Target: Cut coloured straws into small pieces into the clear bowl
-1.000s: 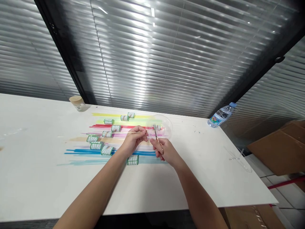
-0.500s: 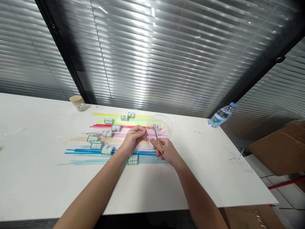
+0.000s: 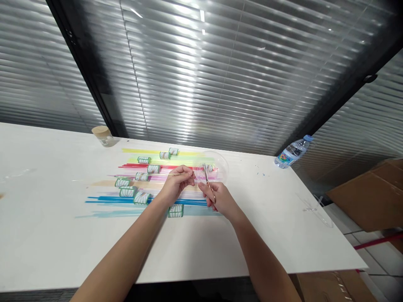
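Scissors (image 3: pixel 206 179) sit in my right hand (image 3: pixel 217 195), fingers curled round the coppery loops; my left hand (image 3: pixel 180 181), beside it, pinches what looks like a thin pale strand (image 3: pixel 160 174). The slim blades point away, over a clear round dish (image 3: pixel 223 161).

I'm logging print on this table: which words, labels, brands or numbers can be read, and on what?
None can be read.
Bottle label: lettering too small and blurred.
Paper labels on the coloured sticks: print too small.
Jar: markings too blurred.
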A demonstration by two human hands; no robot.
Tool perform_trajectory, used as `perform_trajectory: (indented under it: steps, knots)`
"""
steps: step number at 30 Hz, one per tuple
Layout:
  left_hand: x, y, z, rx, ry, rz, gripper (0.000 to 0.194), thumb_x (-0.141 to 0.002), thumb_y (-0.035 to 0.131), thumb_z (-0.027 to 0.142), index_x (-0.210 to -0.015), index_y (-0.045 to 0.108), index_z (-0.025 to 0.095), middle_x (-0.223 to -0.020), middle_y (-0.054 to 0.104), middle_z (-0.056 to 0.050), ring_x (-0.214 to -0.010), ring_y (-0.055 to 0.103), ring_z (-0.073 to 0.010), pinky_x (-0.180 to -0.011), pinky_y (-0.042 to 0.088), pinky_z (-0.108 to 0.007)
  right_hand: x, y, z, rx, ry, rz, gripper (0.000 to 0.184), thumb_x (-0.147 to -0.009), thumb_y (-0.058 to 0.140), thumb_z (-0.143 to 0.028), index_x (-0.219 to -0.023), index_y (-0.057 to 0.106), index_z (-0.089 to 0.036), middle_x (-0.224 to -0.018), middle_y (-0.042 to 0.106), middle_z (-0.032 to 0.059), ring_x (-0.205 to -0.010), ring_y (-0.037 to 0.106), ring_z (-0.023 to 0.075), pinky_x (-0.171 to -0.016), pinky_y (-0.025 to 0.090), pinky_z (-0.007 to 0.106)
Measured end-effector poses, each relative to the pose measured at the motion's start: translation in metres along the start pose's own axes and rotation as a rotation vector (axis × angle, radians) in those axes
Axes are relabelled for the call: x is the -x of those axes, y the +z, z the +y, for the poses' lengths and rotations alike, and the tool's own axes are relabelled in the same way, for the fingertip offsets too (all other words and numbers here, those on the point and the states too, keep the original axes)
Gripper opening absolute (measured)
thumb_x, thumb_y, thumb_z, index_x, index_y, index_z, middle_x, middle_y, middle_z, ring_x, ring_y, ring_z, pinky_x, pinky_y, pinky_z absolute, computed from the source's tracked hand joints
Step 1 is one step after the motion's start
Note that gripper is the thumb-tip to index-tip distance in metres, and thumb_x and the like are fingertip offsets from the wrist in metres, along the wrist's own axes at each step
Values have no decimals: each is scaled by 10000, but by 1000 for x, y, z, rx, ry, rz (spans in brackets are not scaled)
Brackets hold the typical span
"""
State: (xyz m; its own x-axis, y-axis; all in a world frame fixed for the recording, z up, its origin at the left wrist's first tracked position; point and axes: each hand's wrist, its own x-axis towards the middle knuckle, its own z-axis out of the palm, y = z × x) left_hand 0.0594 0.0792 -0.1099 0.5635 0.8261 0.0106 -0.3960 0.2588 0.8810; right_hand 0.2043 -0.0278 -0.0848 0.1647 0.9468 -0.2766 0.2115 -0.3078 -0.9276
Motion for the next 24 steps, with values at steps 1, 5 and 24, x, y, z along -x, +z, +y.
perform_trajectory:
  steps: [1, 5, 24]
  knots:
    - [0, 0, 0, -2, 0, 0, 294, -644, 833, 307, -692, 592, 145, -687, 625, -11, -580, 586, -114, -600, 444, -239, 0, 0, 0, -3, 1, -2, 521, -827, 588, -664, -656, 486, -182, -478, 475, -40, -401, 381, 77, -433, 302, 229]
    - [1, 0, 0, -10, 1, -1, 275, -662, 821, 297, -703, 596, 145, -705, 628, -16, -590, 587, -117, -614, 450, -252, 0, 0, 0, -17, 7, -8, 541, -821, 578, -691, -661, 493, -182, -480, 484, -36, -405, 380, 79, -433, 300, 229]
    - [-1, 1, 0, -17, 1, 40, 283, -631, 836, 299, -704, 611, 143, -706, 620, -3, -574, 586, -108, -598, 447, -243, -4, 2, 6, 31, -12, 36, 615, -805, 574, -711, -525, 420, -186, -477, 450, -19, -459, 389, 97, -478, 306, 243]
